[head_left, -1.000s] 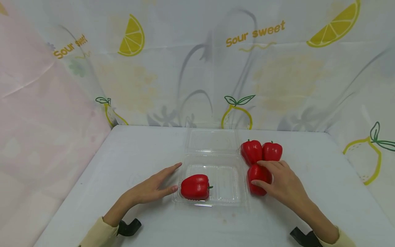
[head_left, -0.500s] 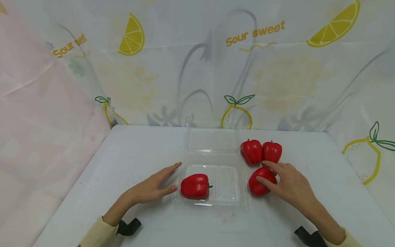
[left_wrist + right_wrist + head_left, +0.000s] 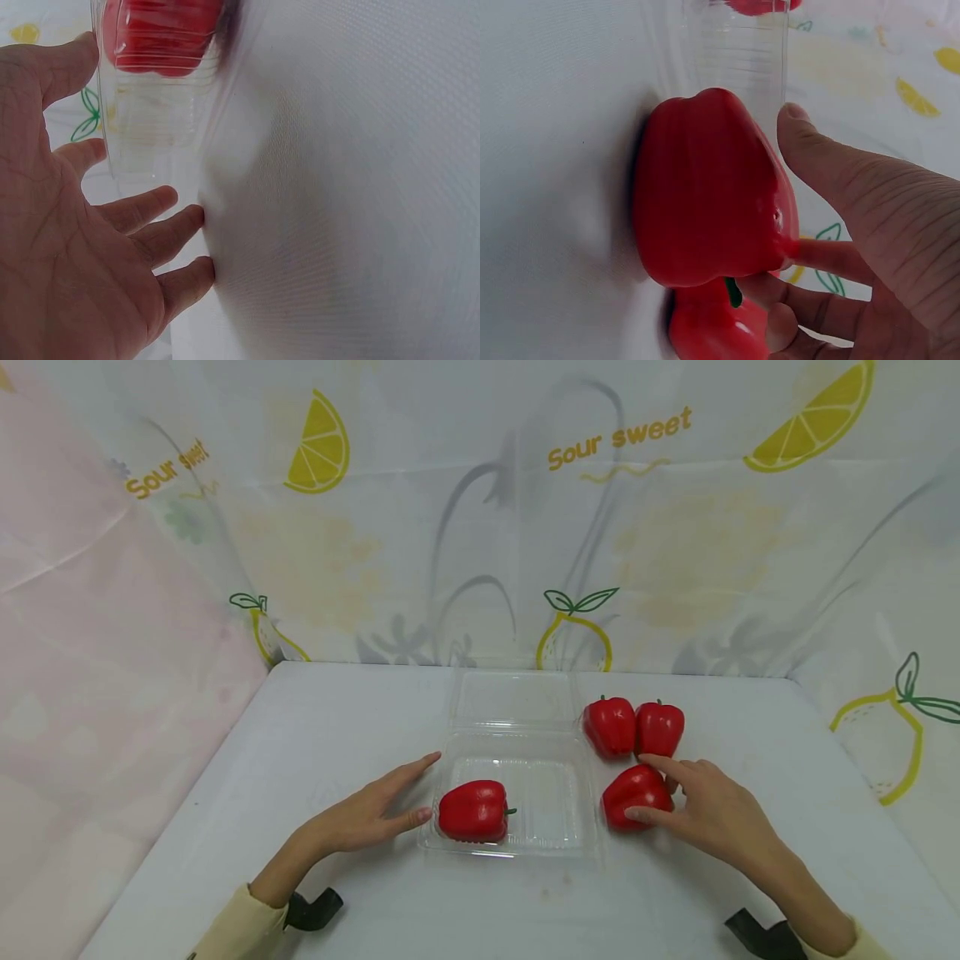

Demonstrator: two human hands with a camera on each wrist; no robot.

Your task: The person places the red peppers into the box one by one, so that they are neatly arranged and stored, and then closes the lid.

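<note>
A red bell pepper (image 3: 474,812) lies on its side in the left front of a clear plastic clamshell box (image 3: 551,852). My left hand (image 3: 371,814) is spread at the box's left side, thumb and index fingertip right at the rim. In the left wrist view its fingers (image 3: 169,240) are apart and hold nothing. My right hand (image 3: 716,810) reaches over another red bell pepper (image 3: 636,795) lying on the table right of the box. In the right wrist view its fingers touch that pepper near the green stem (image 3: 733,292), while the thumb stands off its surface.
Behind the right hand, two more red bell peppers, one left (image 3: 609,727) and one right (image 3: 660,728), sit side by side. The box's lid (image 3: 517,700) lies folded back behind its base. A lemon-print curtain (image 3: 420,527) closes off the back of the white table (image 3: 345,710).
The pepper under my right hand has turned on the table and come away from the two behind it. My right hand has shifted slightly right. The left hand stays in place.
</note>
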